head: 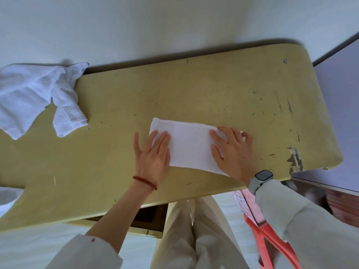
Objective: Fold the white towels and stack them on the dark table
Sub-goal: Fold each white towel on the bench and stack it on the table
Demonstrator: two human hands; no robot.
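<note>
Both hands flat, fingers straight, left hand and right hand pressing opposite ends of folded towel on yellow table, long axis left-right, dark table nearer right hand.

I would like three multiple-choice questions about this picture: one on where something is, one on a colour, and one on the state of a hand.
1. Where does the crumpled towel pile lie?
A. far left of the yellow table
B. on the dark table
C. under the hands

2. What colour is the bead bracelet?
A. green
B. red-brown
C. white

3. How does the left hand meet the folded towel?
A. gripping it in a fist
B. lifted off it
C. pressing flat

Answers: 1 A, the crumpled towel pile covers the yellow table's left end; 2 B, the bead bracelet looks red-brown; 3 C, the left hand has straight fingers on the folded towel.
</note>
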